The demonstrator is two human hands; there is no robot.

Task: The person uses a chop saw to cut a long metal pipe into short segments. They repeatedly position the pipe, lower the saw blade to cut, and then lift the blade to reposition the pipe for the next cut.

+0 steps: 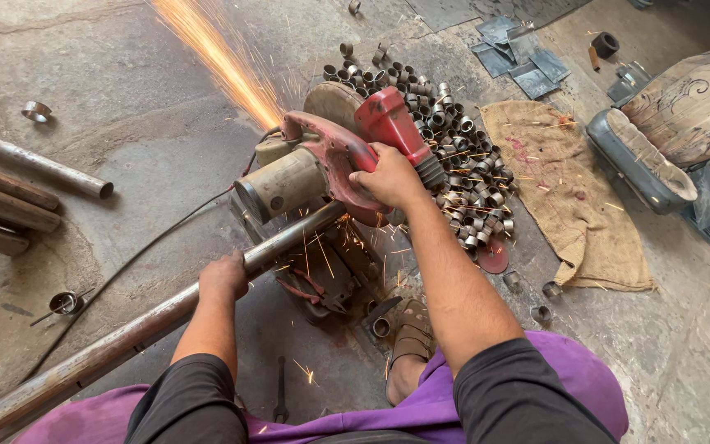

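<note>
Currently the cut appears to be in progress: sparks (223, 62) stream toward the far-left corner of the floor. Nearest, the left hand (223, 278) has its fingers wrapped around the long steel pipe (149, 321), which runs from the near-left edge of the floor up under the saw. The right hand (388, 177) has its fingers closed on the red handle of the chop saw (322, 168), pressing down. The next move likely calls for steady downward pressure with the pipe held still. Open floor lies left; spare pipes (10, 197) sit at the left edge. Right and beyond, cut rings (454, 148) crowd against the burlap sack (569, 189).
</note>
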